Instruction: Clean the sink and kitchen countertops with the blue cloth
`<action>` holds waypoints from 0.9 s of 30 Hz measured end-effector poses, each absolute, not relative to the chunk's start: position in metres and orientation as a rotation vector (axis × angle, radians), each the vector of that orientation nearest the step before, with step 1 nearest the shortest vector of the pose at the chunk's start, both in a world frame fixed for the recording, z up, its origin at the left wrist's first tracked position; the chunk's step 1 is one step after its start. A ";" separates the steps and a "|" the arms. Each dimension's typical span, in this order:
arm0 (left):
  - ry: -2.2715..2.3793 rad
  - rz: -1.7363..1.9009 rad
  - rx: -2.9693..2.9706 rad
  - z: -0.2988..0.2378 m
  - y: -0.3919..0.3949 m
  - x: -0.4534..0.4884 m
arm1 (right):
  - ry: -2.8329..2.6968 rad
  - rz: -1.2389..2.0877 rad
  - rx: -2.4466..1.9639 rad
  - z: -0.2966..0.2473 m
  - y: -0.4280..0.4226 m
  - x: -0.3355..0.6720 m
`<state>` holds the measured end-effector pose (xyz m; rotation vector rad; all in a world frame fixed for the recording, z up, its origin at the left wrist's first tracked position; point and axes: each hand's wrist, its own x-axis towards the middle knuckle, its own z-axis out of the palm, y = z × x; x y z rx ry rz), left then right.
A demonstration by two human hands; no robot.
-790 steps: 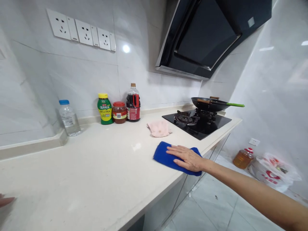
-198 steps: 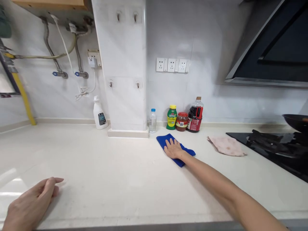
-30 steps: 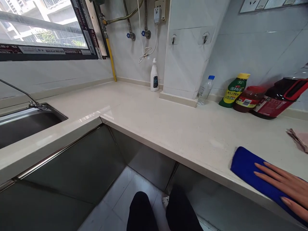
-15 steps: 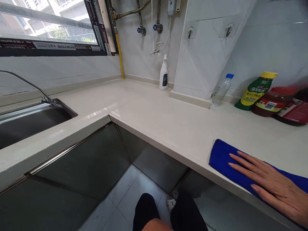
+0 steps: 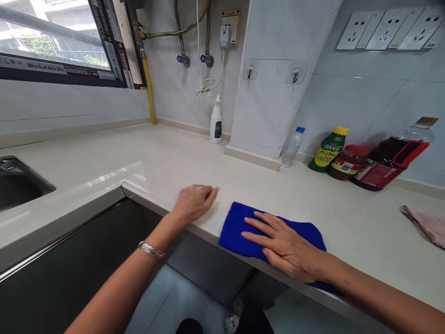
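A blue cloth (image 5: 239,227) lies at the front edge of the cream countertop (image 5: 167,162). My right hand (image 5: 283,243) lies flat on the cloth with fingers stretched out and apart, pointing left. My left hand (image 5: 194,202) rests on the counter just left of the cloth, near the inner corner of the counter; its fingers are loosely curled and slightly blurred, and I see nothing in them. A silver bracelet (image 5: 151,250) sits on my left wrist.
Against the back wall stand a white spray bottle (image 5: 216,123), a clear water bottle (image 5: 291,147), a green sauce bottle (image 5: 328,150), a red-lidded jar (image 5: 346,162) and a dark soy bottle (image 5: 391,157). A pink rag (image 5: 424,225) lies far right. A sink (image 5: 17,185) is at the left.
My left hand has come into view and settled on the counter beside the cloth. My right hand has slid the blue cloth leftward along the front edge.
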<state>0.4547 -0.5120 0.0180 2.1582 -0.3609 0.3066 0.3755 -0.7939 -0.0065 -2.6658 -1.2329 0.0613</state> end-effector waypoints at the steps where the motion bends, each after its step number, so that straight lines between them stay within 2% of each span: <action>1: -0.275 0.335 2.336 0.012 -0.499 0.464 | -1.235 0.069 -2.657 -0.004 -0.785 0.380; 7: -0.059 0.297 2.244 -0.012 -0.469 0.489 | -1.207 0.021 -2.683 -0.004 -0.729 0.416; 13: 0.021 0.463 2.276 -0.010 -0.470 0.488 | -1.171 -0.011 -2.752 -0.007 -0.664 0.451; 18: 0.093 0.455 2.207 -0.005 -0.462 0.493 | -1.096 -0.030 -2.774 -0.006 -0.623 0.473; 23: 0.204 0.393 2.365 -0.003 -0.454 0.501 | -1.066 -0.002 -2.754 -0.002 -0.616 0.478; 27: 0.281 0.307 2.427 0.000 -0.450 0.508 | -1.077 0.055 -2.742 -0.002 -0.648 0.460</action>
